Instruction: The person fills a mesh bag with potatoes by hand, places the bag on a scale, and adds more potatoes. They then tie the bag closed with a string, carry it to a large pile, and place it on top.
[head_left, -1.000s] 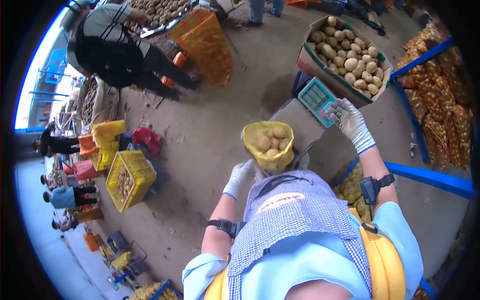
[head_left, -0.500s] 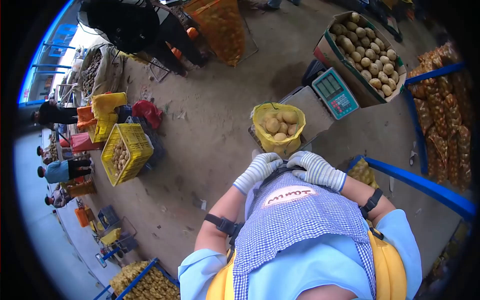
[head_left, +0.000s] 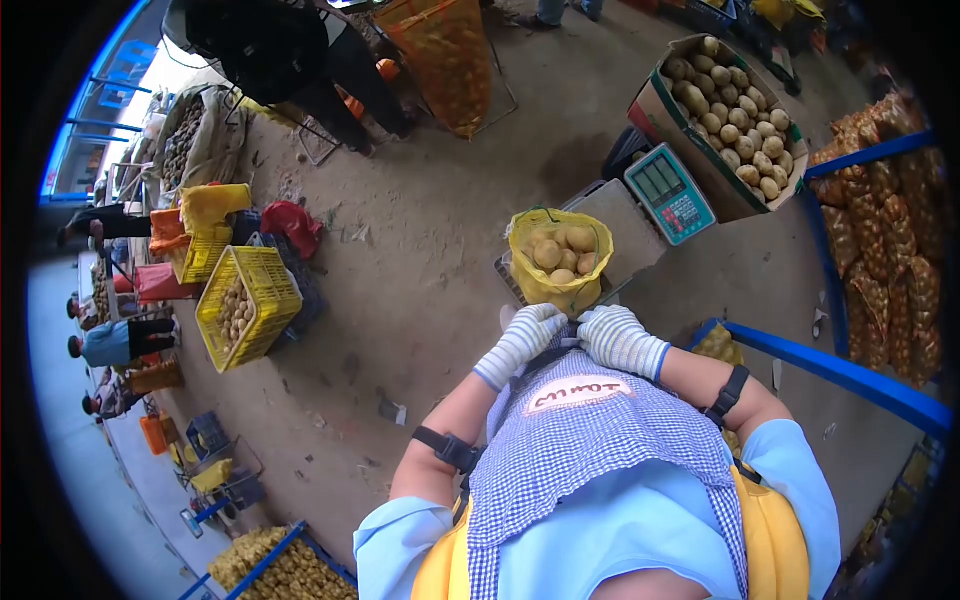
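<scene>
"What's nearest?"
"The apron (head_left: 625,430), left grip (head_left: 522,342) and right grip (head_left: 622,342) curled at its far edge; what they clasp, I can't tell."
"Beyond?"
"A yellow bag (head_left: 552,293) of potatoes (head_left: 547,254) beside the scale (head_left: 670,195); farther, a filled box (head_left: 698,165)."

Left hand in a white knit glove with thin grey-blue stripes (head_left: 525,335), right hand in a matching striped glove (head_left: 620,340); both at far end of torso, centred at waist front, just beside each other. Backs of hands up, fingers bent inward; fingertips partly hidden, grip unclear. Bare left forearm (head_left: 472,400) slants from near left to far right, bare right forearm (head_left: 695,378) from near right to far left. Wrists roughly in line with forearms. Elbows bent, out to the sides. Black strap round each arm.
</scene>
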